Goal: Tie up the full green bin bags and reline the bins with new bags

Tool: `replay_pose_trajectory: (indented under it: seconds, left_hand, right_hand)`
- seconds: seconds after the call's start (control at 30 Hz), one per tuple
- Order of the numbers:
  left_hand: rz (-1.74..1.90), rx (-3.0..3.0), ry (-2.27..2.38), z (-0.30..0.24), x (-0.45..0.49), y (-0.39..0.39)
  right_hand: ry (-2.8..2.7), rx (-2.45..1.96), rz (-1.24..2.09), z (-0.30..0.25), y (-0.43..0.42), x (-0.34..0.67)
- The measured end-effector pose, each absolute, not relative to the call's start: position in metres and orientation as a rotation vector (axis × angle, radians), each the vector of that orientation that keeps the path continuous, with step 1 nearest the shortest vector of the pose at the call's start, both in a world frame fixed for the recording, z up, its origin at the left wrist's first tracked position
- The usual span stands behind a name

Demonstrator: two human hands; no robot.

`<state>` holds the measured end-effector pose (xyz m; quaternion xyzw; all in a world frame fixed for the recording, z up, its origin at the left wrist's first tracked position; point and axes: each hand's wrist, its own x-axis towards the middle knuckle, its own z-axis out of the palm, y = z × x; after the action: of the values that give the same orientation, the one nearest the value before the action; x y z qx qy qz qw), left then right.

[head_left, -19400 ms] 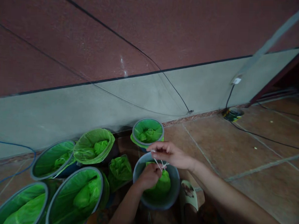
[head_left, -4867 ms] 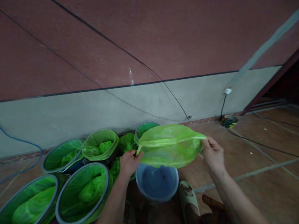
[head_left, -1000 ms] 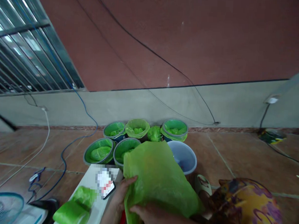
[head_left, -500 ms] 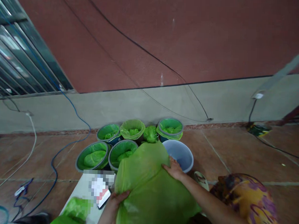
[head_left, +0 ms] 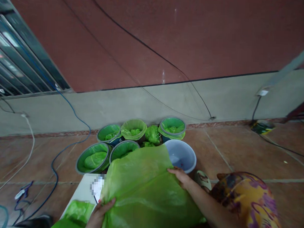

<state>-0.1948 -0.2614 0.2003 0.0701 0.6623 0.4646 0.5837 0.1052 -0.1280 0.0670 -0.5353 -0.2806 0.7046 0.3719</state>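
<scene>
Green bag (head_left: pixel 143 191) spread sideways; left hand (head_left: pixel 99 212) pinches its left edge; right hand (head_left: pixel 181 177), nearer basin (head_left: pixel 185 153), grips its right.

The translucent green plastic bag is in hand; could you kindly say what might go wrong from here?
The translucent green plastic bag might tear where the left hand grips its edge. It partly blocks the view of a round, grey-rimmed, green-lined bucket, so a knock there could go unnoticed.
</scene>
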Motion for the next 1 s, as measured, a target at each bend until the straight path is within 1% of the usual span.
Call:
replay_pose_trajectory:
  seconds: [0.1, 0.17, 0.33, 0.47, 0.6, 0.9, 1.0]
  left_hand:
    - [1.164, 0.178, 1.452, 0.195, -0.199, -0.248]
    - [1.236, 0.251, 1.417, 0.199, -0.200, -0.234]
    - [1.415, 0.451, 1.263, 0.230, -0.191, -0.191]
    - [1.445, 0.592, 1.219, 0.250, -0.179, -0.160]
    - [1.389, 0.724, 1.142, 0.254, -0.169, -0.138]
    - [1.479, 0.966, 1.002, 0.265, -0.157, -0.124]
    - [1.444, 0.965, 1.015, 0.258, -0.154, -0.129]
  right_hand:
    - [-0.695, -1.240, 1.813, 0.109, -0.117, 0.140]
    - [-0.729, -1.179, 1.715, 0.142, -0.109, 0.163]
    - [-0.941, -1.057, 1.488, 0.222, -0.095, 0.212]
    - [-1.152, -1.021, 1.437, 0.265, -0.094, 0.239]
    - [-1.335, -1.099, 1.359, 0.282, -0.096, 0.257]
    - [-1.606, -1.290, 0.819, 0.283, -0.125, 0.298]
    - [-1.693, -1.406, 0.715, 0.271, -0.143, 0.311]
